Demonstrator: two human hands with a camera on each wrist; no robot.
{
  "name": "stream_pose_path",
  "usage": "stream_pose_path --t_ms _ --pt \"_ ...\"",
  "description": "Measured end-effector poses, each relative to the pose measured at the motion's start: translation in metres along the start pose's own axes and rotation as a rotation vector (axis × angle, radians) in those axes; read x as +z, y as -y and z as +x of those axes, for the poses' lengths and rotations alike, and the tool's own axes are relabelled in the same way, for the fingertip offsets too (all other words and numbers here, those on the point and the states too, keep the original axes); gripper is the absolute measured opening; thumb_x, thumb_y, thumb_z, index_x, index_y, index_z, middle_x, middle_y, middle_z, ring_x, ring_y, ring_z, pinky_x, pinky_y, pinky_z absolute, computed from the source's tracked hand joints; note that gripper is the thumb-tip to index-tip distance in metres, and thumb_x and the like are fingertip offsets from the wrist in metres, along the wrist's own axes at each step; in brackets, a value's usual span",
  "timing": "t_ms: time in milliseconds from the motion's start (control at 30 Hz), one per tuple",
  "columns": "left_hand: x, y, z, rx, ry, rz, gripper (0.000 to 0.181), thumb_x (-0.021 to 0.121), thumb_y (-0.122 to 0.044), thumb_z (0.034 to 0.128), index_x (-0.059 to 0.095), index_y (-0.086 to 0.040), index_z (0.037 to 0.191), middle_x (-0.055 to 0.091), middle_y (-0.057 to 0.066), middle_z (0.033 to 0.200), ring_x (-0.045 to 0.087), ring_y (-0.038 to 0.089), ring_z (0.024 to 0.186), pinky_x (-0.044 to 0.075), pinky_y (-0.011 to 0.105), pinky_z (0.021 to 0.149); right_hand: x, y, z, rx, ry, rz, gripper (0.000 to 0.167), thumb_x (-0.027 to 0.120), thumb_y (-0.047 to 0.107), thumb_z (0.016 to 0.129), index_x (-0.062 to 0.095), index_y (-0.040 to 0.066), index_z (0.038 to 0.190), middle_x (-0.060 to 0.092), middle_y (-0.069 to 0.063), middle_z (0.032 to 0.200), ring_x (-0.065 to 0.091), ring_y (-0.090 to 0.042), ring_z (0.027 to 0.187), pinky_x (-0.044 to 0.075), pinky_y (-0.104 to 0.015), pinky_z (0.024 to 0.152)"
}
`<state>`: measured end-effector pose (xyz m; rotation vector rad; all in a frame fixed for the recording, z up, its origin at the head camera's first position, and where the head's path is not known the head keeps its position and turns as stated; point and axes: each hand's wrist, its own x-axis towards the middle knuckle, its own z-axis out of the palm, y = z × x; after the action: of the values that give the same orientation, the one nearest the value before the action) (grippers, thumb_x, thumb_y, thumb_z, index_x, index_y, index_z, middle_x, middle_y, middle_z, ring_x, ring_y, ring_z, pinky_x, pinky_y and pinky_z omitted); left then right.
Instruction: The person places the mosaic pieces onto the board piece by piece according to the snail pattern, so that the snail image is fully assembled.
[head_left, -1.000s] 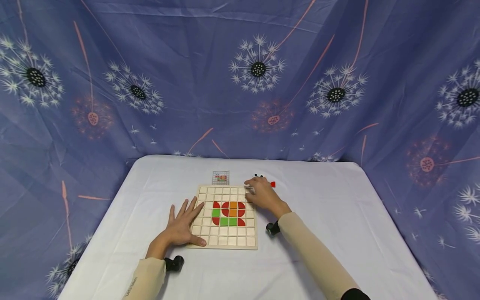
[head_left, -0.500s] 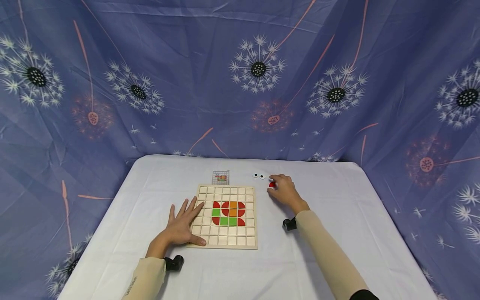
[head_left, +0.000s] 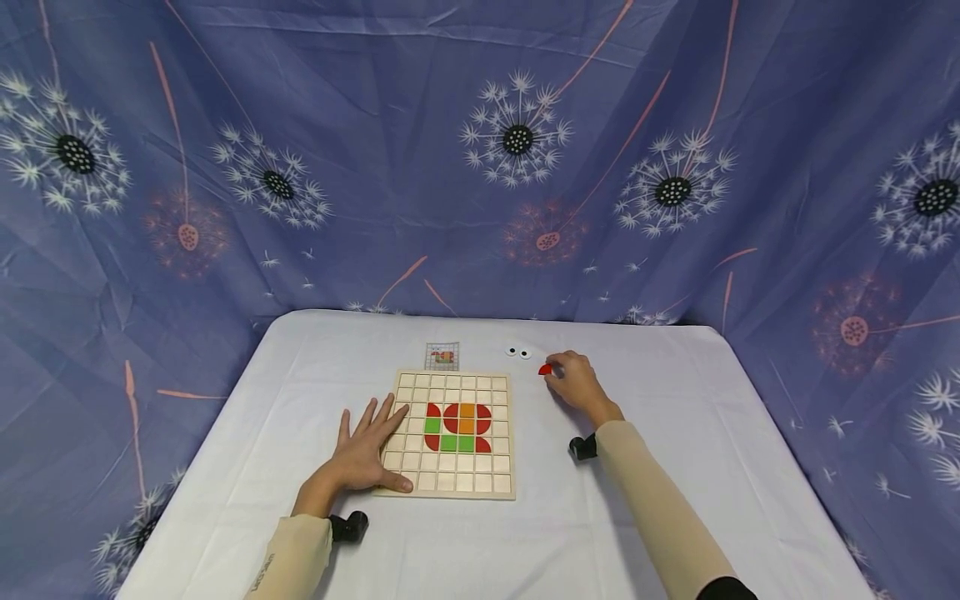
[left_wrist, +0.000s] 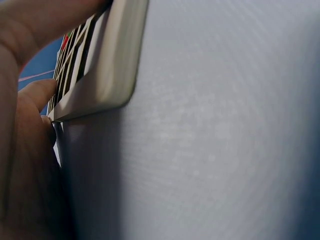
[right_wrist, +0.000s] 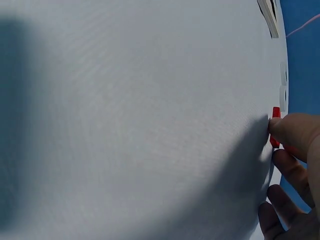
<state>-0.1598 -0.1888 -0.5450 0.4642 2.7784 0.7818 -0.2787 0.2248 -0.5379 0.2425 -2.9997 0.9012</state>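
A pale wooden grid board [head_left: 446, 482] lies on the table. Red, green and orange pieces fill some squares in its middle, forming a snail-like figure [head_left: 457, 442]. My left hand [head_left: 358, 458] rests with spread fingers across the board's left edge, thumb near the bottom corner. Right of the board, my right hand [head_left: 581, 387] pinches a small red quarter-round tile [head_left: 545, 370] between thumb and finger. In the right wrist view the red tile [right_wrist: 276, 113] stays low at the table surface, and the other fingers are bent beneath. Two round white eye discs [head_left: 525, 353] lie just left of that hand.
A small printed pattern card [head_left: 442, 355] lies behind the board's far edge. White cloth [head_left: 675, 400] covers the table. A blue dandelion-print curtain [head_left: 405, 167] hangs behind and at both sides.
My right hand has moved right from the board's far right corner to the red tile and now pinches it. The tile has turned slightly. The left hand and board have stayed put.
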Motion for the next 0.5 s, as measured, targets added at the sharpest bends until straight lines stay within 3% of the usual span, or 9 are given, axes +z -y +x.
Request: stream_pose_path --t_ms 300,500 --pt "-0.0005 -0.0015 -0.0001 0.000 0.008 0.009 0.138 0.091 -0.068 0.0540 0.028 -0.013 0.164 0.009 0.017 0.173 0.003 0.048 0.158 -0.014 0.074 0.118 0.0001 -0.0049 0.0021 -0.020 0.002 0.001 0.030 0.072 0.012 0.094 0.073 0.001 0.122 0.066 -0.021 0.131 0.052 -0.046 0.131 0.039 -0.059 0.116" --pt "-0.0035 -0.0045 -0.0014 0.002 0.001 0.005 0.136 0.092 -0.065 0.0544 0.029 -0.012 0.163 0.010 0.018 0.173 0.005 0.049 0.158 -0.012 0.075 0.118 0.0019 -0.0025 0.0022 -0.047 -0.004 0.038 0.025 0.074 0.011 0.092 0.075 0.002 0.116 0.070 -0.019 0.123 0.056 -0.043 0.125 0.043 -0.057 0.113"
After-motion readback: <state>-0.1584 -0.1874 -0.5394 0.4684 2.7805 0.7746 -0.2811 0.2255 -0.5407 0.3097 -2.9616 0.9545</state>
